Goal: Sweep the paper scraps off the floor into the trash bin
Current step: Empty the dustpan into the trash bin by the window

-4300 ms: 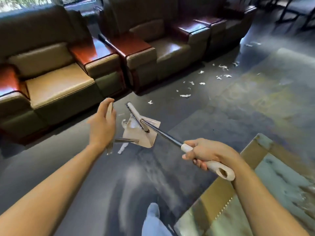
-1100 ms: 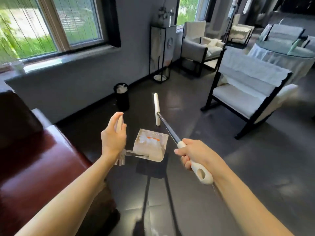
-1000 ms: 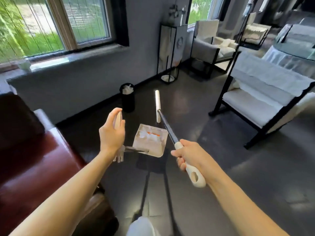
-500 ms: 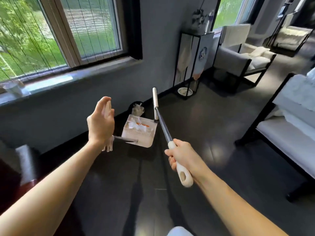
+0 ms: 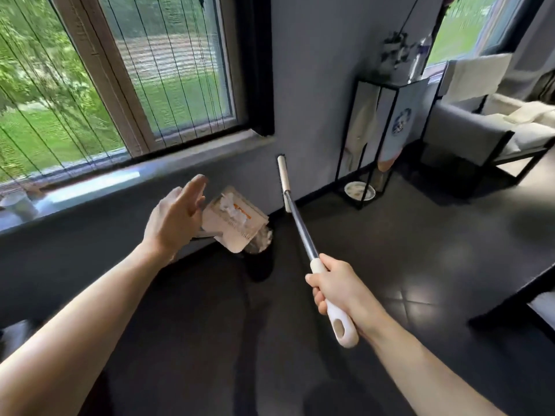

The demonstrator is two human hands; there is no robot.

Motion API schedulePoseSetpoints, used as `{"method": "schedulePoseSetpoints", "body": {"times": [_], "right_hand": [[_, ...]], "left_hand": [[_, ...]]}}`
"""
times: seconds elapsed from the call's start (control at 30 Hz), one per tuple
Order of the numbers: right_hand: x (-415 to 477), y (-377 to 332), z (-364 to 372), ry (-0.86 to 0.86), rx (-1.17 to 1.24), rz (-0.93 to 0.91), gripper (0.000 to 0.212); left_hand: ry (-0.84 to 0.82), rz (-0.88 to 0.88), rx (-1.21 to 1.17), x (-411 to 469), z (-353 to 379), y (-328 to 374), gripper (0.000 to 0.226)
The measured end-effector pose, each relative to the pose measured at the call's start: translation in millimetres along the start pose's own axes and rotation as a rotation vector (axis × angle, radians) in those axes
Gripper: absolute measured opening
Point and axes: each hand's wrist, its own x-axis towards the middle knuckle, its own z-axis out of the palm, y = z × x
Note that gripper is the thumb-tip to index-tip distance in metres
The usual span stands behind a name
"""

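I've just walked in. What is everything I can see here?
trash bin: one, pale liner showing, by the wall, mostly hidden
dustpan: one, clear, tilted in front of the trash bin
paper scraps: several, white, in the dustpan
broom: one, metal shaft, white grip, cream head, raised
window: one, wood-framed, upper left
display stand: one, black-framed, against the wall
armchair: one, grey, far right
left hand: one, holds the dustpan's handle
right hand: one, grips the broom's white grip
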Motion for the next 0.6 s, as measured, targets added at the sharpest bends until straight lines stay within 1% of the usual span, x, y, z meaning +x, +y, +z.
{"method": "schedulePoseSetpoints", "body": {"times": [0.03, 0.07, 0.17, 0.2, 0.23, 0.27, 0.3, 0.33, 0.37, 0.4, 0.43, 0.5, 0.53, 0.6], "right_hand": [[9, -5, -4, -0.003, 0.007, 0.013, 0.013], [17, -9, -6, -0.003, 0.018, 0.024, 0.019], [38, -17, -15, 0.006, 0.03, 0.029, 0.039], [45, -18, -18, 0.013, 0.036, 0.036, 0.046], [49, -19, -21, 0.021, 0.046, 0.046, 0.05], [54, -20, -23, 0.027, 0.055, 0.05, 0.049], [57, -21, -24, 0.035, 0.06, 0.052, 0.044], [59, -21, -23, 0.046, 0.065, 0.055, 0.04], [61, -23, -23, 0.057, 0.068, 0.053, 0.037], [64, -24, -23, 0.065, 0.066, 0.048, 0.038], [67, -25, -23, 0.074, 0.066, 0.046, 0.04], [73, -25, -23, 0.096, 0.058, 0.051, 0.043], [76, -25, -22, 0.103, 0.054, 0.053, 0.041], [82, -24, -20, 0.117, 0.06, 0.058, 0.039]], "left_hand": [[-0.069, 0.041, 0.063, 7, 5, 4, 0.043], [-0.143, 0.093, 0.115, 12, 12, 9, 0.044], [-0.342, 0.274, 0.21, 19, 40, 18, 0.057], [-0.392, 0.315, 0.227, 22, 49, 19, 0.056], [-0.422, 0.327, 0.223, 26, 56, 18, 0.05], [-0.44, 0.32, 0.213, 30, 62, 16, 0.043], [-0.457, 0.305, 0.201, 33, 65, 13, 0.052], [-0.491, 0.312, 0.191, 35, 69, 10, 0.068], [-0.521, 0.329, 0.175, 35, 74, 7, 0.08], [-0.554, 0.342, 0.149, 33, 78, 5, 0.084], [-0.598, 0.339, 0.121, 33, 81, 5, 0.079], [-0.673, 0.306, 0.053, 31, 90, 4, 0.055], [-0.719, 0.274, 0.024, 32, 94, 7, 0.048], [-0.798, 0.203, -0.026, 31, 103, 14, 0.053]]}}
